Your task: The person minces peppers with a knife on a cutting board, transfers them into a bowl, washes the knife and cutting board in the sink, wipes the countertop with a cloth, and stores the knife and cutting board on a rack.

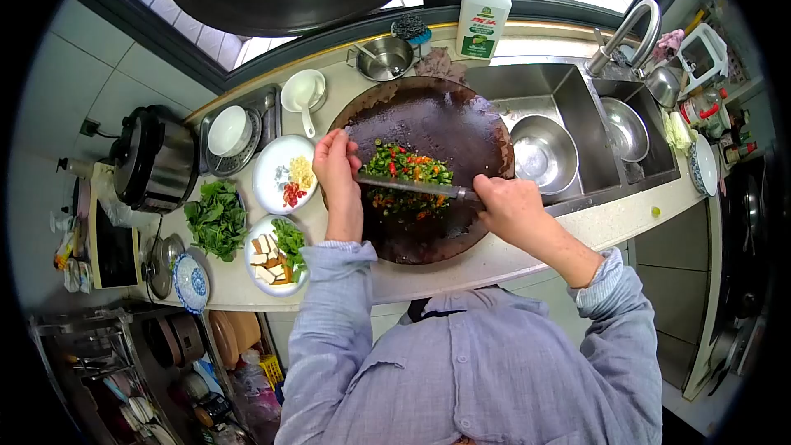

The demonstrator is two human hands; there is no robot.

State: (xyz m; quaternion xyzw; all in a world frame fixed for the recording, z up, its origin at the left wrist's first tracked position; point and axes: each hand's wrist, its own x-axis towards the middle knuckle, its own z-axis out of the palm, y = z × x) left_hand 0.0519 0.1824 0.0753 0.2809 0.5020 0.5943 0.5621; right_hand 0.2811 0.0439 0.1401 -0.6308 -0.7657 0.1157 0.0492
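Note:
A round, dark chopping board (437, 111) lies on the counter in front of me. On it is a pile of chopped green and red chilies (404, 163). A kitchen knife (412, 185) crosses the pile with its blade seen nearly edge-on. My right hand (511, 206) is wrapped round its handle. At the far end of the blade, my left hand (336, 169) has its fingers curled together against the tip. Left of the board stand a plate (268, 166) of minced garlic and chopped red chili and a plate (262, 282) of sliced tofu with green leaves.
Leafy greens (216, 221), a white bowl (230, 131) and a pressure cooker (156, 161) stand to the left. Behind the board are a small pot (384, 58) and a white bottle (484, 16). A double sink (527, 86) holding metal bowls is on the right.

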